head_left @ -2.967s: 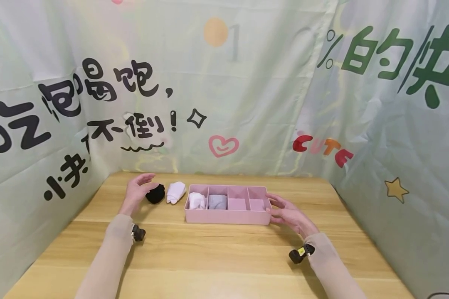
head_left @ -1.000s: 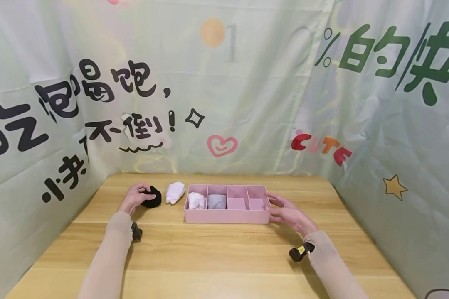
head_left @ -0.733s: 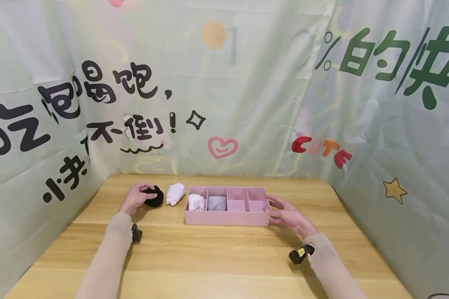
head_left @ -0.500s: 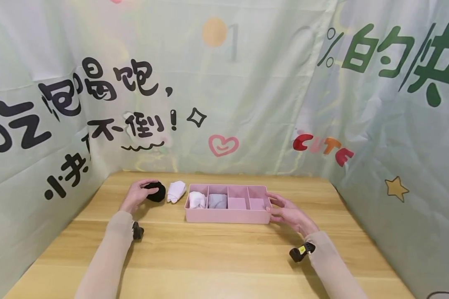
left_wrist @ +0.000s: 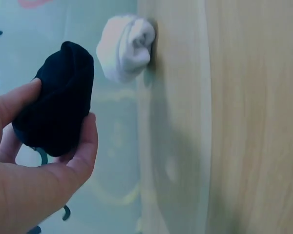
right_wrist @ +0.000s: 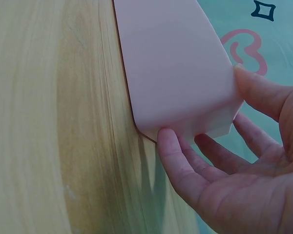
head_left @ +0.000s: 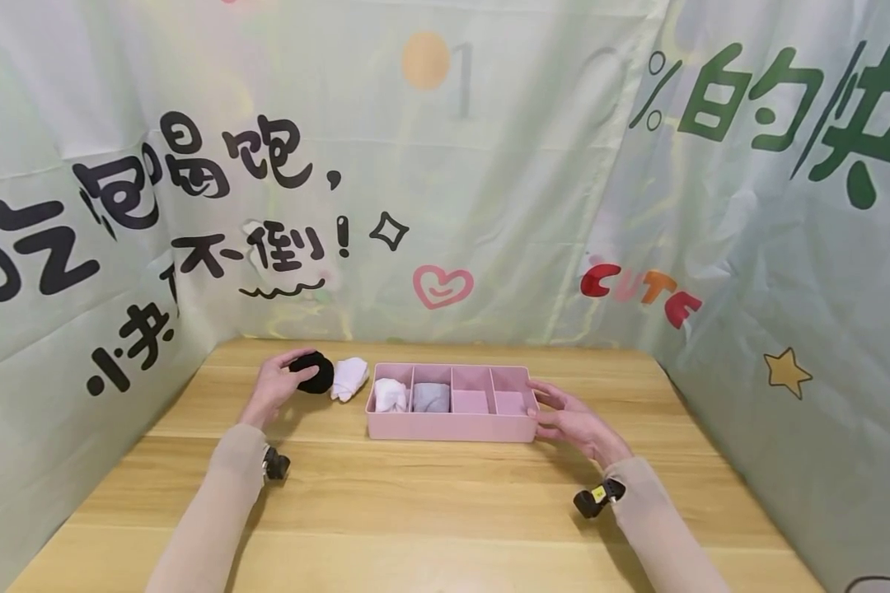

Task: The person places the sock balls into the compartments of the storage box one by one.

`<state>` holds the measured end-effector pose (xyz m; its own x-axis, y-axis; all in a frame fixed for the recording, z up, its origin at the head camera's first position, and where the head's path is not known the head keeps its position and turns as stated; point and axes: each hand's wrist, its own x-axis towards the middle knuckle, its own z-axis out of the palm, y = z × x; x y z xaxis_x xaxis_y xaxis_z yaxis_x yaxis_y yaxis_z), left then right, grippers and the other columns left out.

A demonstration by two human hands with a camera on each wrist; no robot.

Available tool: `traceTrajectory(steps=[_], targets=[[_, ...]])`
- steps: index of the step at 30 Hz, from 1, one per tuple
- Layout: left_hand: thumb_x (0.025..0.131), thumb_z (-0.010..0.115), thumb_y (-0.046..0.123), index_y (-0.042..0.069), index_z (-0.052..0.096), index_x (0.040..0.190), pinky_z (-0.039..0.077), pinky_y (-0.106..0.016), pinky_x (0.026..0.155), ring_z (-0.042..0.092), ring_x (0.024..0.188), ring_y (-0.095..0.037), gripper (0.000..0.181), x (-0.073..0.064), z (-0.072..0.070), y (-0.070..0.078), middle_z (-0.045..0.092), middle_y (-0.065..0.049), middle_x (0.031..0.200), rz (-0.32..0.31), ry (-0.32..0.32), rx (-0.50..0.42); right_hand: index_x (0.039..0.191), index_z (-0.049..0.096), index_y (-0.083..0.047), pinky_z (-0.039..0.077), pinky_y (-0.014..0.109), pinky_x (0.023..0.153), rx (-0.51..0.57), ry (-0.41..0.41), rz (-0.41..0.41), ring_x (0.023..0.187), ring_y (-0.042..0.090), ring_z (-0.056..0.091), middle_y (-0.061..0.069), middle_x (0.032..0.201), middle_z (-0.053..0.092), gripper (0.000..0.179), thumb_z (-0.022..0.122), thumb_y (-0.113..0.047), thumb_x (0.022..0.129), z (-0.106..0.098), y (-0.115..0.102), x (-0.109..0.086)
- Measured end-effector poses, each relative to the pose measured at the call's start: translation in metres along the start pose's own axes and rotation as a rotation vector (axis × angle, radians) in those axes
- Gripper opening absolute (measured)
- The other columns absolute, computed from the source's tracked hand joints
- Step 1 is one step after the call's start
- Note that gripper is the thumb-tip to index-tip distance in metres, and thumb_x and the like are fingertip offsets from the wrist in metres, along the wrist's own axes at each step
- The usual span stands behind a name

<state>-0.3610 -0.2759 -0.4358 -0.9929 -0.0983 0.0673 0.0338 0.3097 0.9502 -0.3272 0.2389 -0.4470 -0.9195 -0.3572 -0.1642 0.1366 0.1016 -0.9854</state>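
My left hand (head_left: 274, 385) holds a rolled black sock (head_left: 313, 375) between thumb and fingers, raised above the table in the left wrist view. Just right of it, a rolled white sock (head_left: 350, 379) lies on the wood. A long pink divided box (head_left: 452, 427) stands to the right of that. Its leftmost compartment holds a white rolled sock (head_left: 391, 395), the one beside it a grey rolled sock (head_left: 432, 398); the two right compartments show bare floors. At the box's right end, my right hand (head_left: 580, 424) grips it, thumb (right_wrist: 244, 73) at the rim, fingers against the end wall.
The wooden table (head_left: 445, 511) runs back to pale green printed cloth (head_left: 504, 206), which hangs along the rear and both sides. A dark cable (head_left: 875, 581) shows at the lower right corner.
The left hand, earlier hovering with spread fingers beside the black sock, has taken hold of it. Over the last second it moved up and rightward, toward the white sock. The right hand stays put.
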Motion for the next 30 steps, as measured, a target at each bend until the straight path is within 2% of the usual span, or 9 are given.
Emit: traceTrajectory(steps=[5, 9, 13, 18, 24, 30], targets=[[0.092, 0.068, 0.014, 0.006, 0.050, 0.142, 0.036, -0.048, 0.111, 0.038, 0.138, -0.036, 0.053, -0.007, 0.007, 0.007, 0.039, -0.021, 0.149, 0.014, -0.004, -0.010, 0.157, 0.020, -0.010, 0.051, 0.039, 0.098, -0.003, -0.011, 0.002, 0.116, 0.019, 0.056, 0.026, 0.161, 0.012, 0.071, 0.057, -0.003, 0.097, 0.000, 0.000, -0.002], [0.091, 0.070, 0.017, 0.009, 0.052, 0.142, 0.035, -0.048, 0.112, 0.037, 0.138, -0.034, 0.054, -0.007, 0.012, 0.011, 0.041, -0.018, 0.149, 0.017, -0.009, -0.029, 0.157, 0.020, -0.010, 0.052, 0.038, 0.097, 0.005, -0.005, 0.005, 0.115, 0.018, 0.056, 0.026, 0.161, 0.012, 0.071, 0.057, -0.002, 0.097, -0.001, 0.000, -0.003], [0.091, 0.072, 0.024, 0.013, 0.052, 0.142, 0.033, -0.048, 0.114, 0.035, 0.141, -0.033, 0.056, -0.005, 0.015, 0.013, 0.043, -0.014, 0.151, 0.035, -0.048, -0.028, 0.157, 0.020, -0.010, 0.052, 0.037, 0.097, 0.005, 0.002, 0.001, 0.119, 0.021, 0.055, 0.026, 0.161, 0.011, 0.072, 0.058, -0.003, 0.096, -0.001, 0.000, -0.002], [0.090, 0.073, 0.025, 0.013, 0.053, 0.142, 0.033, -0.046, 0.114, 0.039, 0.139, -0.032, 0.057, -0.003, 0.022, 0.015, 0.046, -0.013, 0.150, 0.061, -0.096, -0.056, 0.157, 0.021, -0.010, 0.051, 0.038, 0.098, -0.007, 0.008, 0.002, 0.123, 0.024, 0.052, 0.025, 0.161, 0.012, 0.071, 0.058, -0.004, 0.097, -0.001, 0.000, -0.001], [0.090, 0.073, 0.024, 0.010, 0.055, 0.139, 0.036, -0.045, 0.110, 0.040, 0.136, -0.031, 0.054, -0.009, 0.037, 0.021, 0.048, -0.013, 0.148, 0.089, -0.112, -0.087, 0.157, 0.021, -0.010, 0.051, 0.039, 0.099, -0.012, 0.000, 0.000, 0.123, 0.023, 0.052, 0.026, 0.161, 0.013, 0.071, 0.058, -0.004, 0.096, -0.002, -0.001, -0.004], [0.091, 0.072, 0.025, 0.012, 0.056, 0.139, 0.039, -0.044, 0.109, 0.044, 0.135, -0.031, 0.052, -0.011, 0.051, 0.024, 0.046, -0.010, 0.149, 0.102, -0.115, -0.120, 0.157, 0.021, -0.011, 0.050, 0.040, 0.100, -0.018, 0.004, 0.003, 0.128, 0.028, 0.048, 0.025, 0.161, 0.012, 0.071, 0.059, -0.006, 0.097, -0.002, 0.000, -0.003]])
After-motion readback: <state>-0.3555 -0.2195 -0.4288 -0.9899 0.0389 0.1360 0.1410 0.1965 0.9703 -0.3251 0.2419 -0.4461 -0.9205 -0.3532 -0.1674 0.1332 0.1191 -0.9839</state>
